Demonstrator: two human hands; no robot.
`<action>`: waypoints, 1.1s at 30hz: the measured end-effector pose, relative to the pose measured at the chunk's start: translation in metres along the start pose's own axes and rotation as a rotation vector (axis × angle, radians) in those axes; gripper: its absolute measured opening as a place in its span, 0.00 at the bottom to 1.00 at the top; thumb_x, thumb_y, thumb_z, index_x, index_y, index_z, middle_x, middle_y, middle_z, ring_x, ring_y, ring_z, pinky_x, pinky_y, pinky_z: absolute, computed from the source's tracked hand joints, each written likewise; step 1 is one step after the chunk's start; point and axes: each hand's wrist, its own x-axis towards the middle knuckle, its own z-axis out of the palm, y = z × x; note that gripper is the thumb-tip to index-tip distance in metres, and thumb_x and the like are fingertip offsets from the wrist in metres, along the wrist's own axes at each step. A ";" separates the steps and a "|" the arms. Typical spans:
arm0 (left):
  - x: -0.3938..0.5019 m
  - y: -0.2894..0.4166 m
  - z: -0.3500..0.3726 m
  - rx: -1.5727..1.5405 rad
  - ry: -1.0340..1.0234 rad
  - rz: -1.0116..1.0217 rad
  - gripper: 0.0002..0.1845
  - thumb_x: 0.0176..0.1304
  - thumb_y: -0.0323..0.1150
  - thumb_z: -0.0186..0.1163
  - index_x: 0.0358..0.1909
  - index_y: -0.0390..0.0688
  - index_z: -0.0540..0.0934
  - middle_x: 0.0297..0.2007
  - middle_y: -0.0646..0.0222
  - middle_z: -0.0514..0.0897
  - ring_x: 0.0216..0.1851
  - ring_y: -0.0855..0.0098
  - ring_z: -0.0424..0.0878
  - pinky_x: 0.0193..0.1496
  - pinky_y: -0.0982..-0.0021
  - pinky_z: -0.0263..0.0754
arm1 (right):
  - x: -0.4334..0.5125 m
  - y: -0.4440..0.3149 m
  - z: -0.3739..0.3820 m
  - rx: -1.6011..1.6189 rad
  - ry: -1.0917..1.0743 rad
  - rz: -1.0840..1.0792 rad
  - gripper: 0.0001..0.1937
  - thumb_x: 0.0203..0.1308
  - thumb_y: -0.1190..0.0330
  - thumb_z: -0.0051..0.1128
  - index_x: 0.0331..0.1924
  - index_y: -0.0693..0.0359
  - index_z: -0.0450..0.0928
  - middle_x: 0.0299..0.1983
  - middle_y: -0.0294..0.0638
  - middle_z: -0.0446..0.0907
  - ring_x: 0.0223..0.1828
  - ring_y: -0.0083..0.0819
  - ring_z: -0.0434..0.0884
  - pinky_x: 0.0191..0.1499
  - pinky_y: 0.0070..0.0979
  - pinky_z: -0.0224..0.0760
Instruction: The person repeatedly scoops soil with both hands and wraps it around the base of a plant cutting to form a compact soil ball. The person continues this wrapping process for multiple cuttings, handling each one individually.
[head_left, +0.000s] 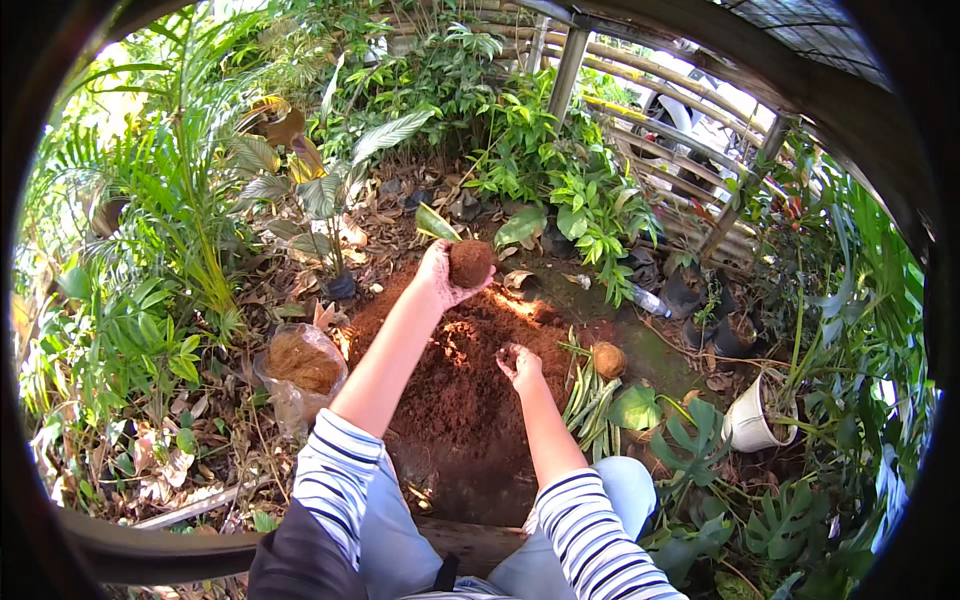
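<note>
My left hand is stretched forward, cupping a round ball of brown soil above the far side of the heap. A leaf cutting with green and yellow colouring shows just beyond that hand; whether it touches the ball I cannot tell. Lower and to the right, my right hand hovers over or touches the mound of reddish-brown soil. Its fingers are curled and soil-stained, and I see nothing held in them. Right of the mound, a fibre-wrapped ball rests beside a bundle of long green leaf cuttings.
A clear plastic bag of brown fibre lies left of the mound. To the right are a tipped white pot, a plastic bottle and black plant bags. A bamboo fence and dense plants surround the spot.
</note>
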 end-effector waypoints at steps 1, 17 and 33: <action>-0.007 0.004 -0.002 0.013 0.008 0.002 0.25 0.64 0.47 0.33 0.50 0.39 0.67 0.46 0.52 0.74 0.44 0.53 0.76 0.47 0.52 0.74 | -0.004 -0.005 0.003 -0.001 0.011 -0.006 0.08 0.57 0.77 0.46 0.23 0.65 0.72 0.26 0.45 0.76 0.26 0.34 0.78 0.30 0.30 0.77; -0.048 -0.034 -0.040 -0.073 0.131 -0.064 0.30 0.64 0.56 0.30 0.52 0.41 0.66 0.45 0.55 0.75 0.42 0.56 0.77 0.43 0.53 0.77 | -0.060 -0.068 0.038 0.022 -0.067 -0.013 0.11 0.64 0.61 0.35 0.30 0.56 0.67 0.30 0.43 0.71 0.34 0.39 0.75 0.41 0.49 0.73; -0.066 -0.042 -0.066 -0.014 0.112 -0.122 0.22 0.61 0.46 0.38 0.44 0.39 0.69 0.40 0.55 0.77 0.41 0.56 0.77 0.46 0.53 0.74 | -0.086 -0.087 0.041 0.194 -0.164 0.095 0.12 0.60 0.62 0.46 0.25 0.60 0.64 0.17 0.40 0.67 0.18 0.33 0.72 0.19 0.24 0.70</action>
